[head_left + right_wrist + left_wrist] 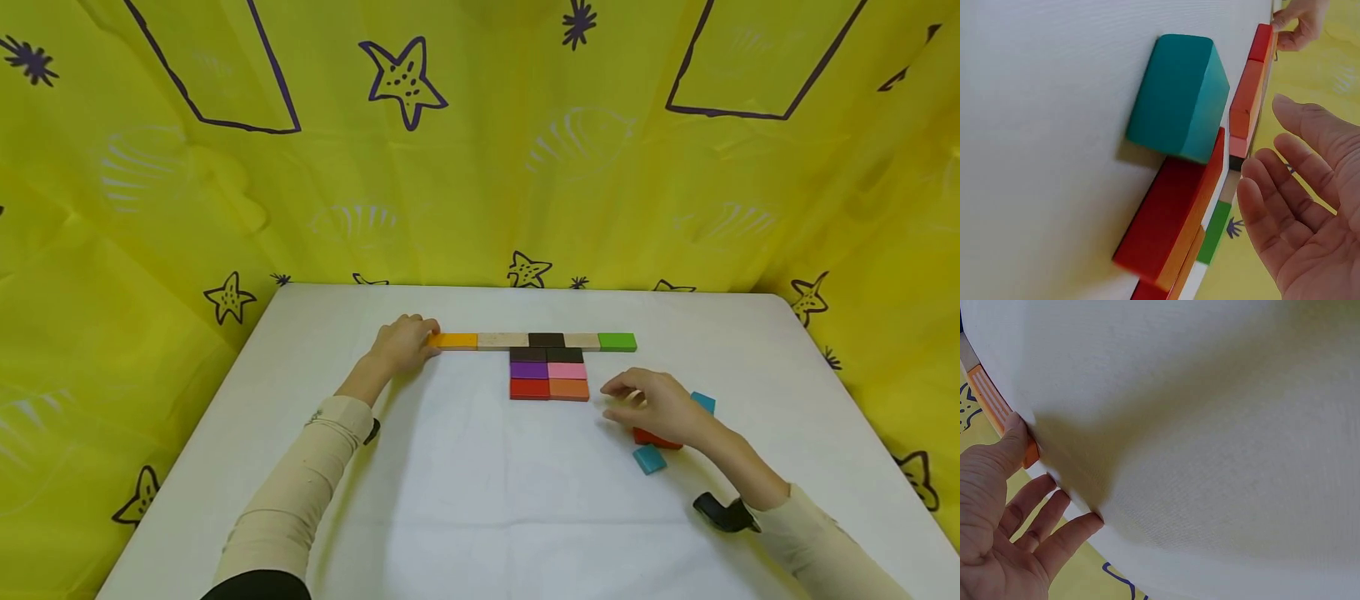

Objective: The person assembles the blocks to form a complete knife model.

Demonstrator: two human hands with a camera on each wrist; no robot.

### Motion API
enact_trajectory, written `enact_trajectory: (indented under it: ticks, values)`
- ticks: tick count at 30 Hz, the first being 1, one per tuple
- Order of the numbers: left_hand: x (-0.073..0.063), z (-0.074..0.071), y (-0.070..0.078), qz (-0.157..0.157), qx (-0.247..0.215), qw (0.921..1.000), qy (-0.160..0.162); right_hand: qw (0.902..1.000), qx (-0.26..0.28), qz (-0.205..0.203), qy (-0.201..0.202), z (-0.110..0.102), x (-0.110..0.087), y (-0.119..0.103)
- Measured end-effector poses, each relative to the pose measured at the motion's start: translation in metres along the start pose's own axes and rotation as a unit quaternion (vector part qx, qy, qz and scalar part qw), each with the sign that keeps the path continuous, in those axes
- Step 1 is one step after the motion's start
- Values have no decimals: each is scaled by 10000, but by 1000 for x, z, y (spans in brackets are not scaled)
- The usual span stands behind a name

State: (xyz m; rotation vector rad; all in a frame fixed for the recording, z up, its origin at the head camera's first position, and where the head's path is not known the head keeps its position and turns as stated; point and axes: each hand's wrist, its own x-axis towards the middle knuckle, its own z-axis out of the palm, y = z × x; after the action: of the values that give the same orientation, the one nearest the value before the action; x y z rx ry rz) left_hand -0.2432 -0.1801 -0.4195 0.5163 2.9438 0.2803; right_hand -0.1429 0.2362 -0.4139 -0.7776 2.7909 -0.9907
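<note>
My left hand (403,343) is at the left end of a row of wooden blocks, pinching the yellow-orange block (456,342) between thumb and forefinger. In the left wrist view the thumb lies against that block (991,400), while the other fingers spread over the tabletop. The row continues with a plain wood block (502,340), a dark block (546,340), another plain one and a green block (617,342). My right hand (654,402) hovers with fingers apart and nothing between them, over a red block (1163,219) and a teal block (1172,94).
Under the row's middle sit paired blocks: dark ones, purple (528,370) beside pink (566,371), red (529,389) beside orange (568,389). Another blue block (703,402) lies beyond the right hand. Yellow patterned cloth (480,183) surrounds the white table (450,500).
</note>
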Motion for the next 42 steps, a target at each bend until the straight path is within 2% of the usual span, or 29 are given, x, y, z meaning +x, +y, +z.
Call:
enact_trajectory:
  ticks: [8,15,28,33,42]
  values:
    - [1,1,-1,19,-8,10000,31,9998,90,-46,152,-9,-19,2]
    - [1,2,-2,-24,-21,10000,-16,9994,-68,117,305,-14,-34,7]
    - [0,0,-1,43,1,10000,9,9968,-182,74,772,-15,-58,20]
    - [1,-1,0,31,5,10000,3,9970,-111,35,765,-16,-65,24]
    - [2,1,-1,41,13,10000,18,9966,-311,142,744,-19,-72,29]
